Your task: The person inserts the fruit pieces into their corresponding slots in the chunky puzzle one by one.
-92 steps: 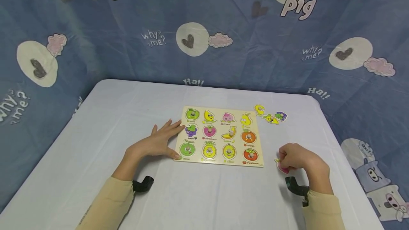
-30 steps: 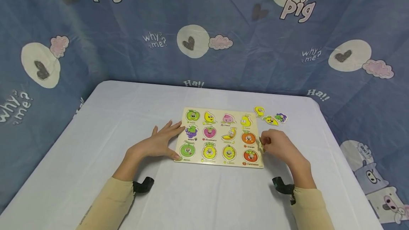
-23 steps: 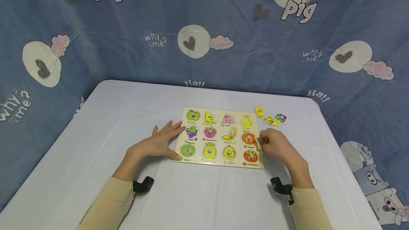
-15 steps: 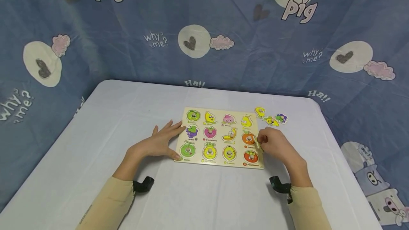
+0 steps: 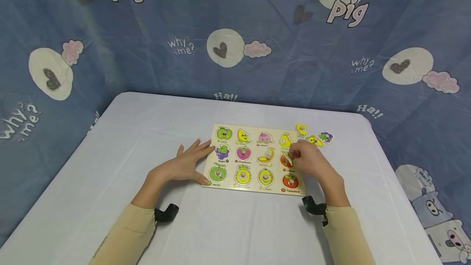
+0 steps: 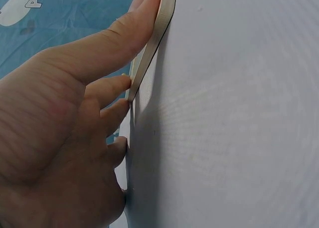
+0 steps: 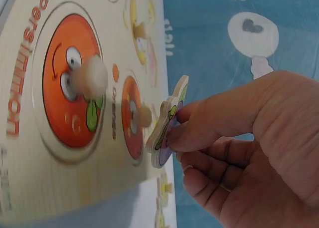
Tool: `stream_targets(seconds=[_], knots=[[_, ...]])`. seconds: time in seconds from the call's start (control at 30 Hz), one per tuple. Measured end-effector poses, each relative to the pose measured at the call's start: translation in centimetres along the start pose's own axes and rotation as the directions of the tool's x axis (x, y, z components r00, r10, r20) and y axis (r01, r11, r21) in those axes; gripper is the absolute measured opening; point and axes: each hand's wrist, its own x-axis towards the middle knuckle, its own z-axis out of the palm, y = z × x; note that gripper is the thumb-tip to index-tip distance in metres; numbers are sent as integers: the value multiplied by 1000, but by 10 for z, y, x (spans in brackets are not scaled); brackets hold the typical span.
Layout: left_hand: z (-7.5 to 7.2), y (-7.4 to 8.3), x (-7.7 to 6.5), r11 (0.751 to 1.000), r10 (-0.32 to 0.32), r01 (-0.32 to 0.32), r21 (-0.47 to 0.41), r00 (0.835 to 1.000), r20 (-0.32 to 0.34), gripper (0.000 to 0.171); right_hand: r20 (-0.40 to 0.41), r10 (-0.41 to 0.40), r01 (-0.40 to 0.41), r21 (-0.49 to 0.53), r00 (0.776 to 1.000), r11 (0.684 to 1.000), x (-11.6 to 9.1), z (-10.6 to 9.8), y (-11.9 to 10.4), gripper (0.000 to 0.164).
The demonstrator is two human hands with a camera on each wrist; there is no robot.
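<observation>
A wooden fruit puzzle board [image 5: 230, 165] lies on the table. My left hand [image 5: 180, 167] has its fingers spread along the board's left side, the thumb on the near left corner; the left wrist view shows the thumb over the board's edge [image 6: 154, 43]. Above the board's right side, my right hand [image 5: 310, 160] pinches the pink peach piece [image 7: 162, 130] between thumb and fingers. The piece is tilted on edge beside the knobbed orange piece [image 7: 132, 120], green leaves showing. The knobbed persimmon piece [image 7: 70, 68] sits nearer in the right wrist view.
Beyond the board's far right corner lie a yellow pear piece [image 5: 301, 129], a yellow mango piece [image 5: 315, 140] and a purple grape piece [image 5: 326, 137]. The white table [image 5: 228, 228] ends at a blue printed curtain [image 5: 235, 81].
My right hand, holding the peach piece, has moved from the table at right to the board's right edge, then up and left over the orange. My left hand stays put.
</observation>
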Motion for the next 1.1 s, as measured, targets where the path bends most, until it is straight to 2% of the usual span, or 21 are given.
stream_targets(seconds=[0.47, 0.77, 0.93, 1.1], knots=[[1, 3, 2, 1000, -5, 5, 7, 1000, 9, 117, 25, 4, -5, 13, 1000, 1000, 18, -2, -3, 17], [0, 3, 1, 1000, -8, 8, 10, 1000, -6, 117, -7, -68, 68, -3, 998, 998, 33, -3, -10, 21], [1, 1, 0, 1000, -12, 12, 5, 1000, -3, 118, -7, -92, 92, -8, 996, 996, 42, 3, -11, 19], [2, -1, 0, 1000, -9, 9, 8, 1000, -4, 119, 16, -78, 78, -8, 997, 997, 47, 11, -14, 22]])
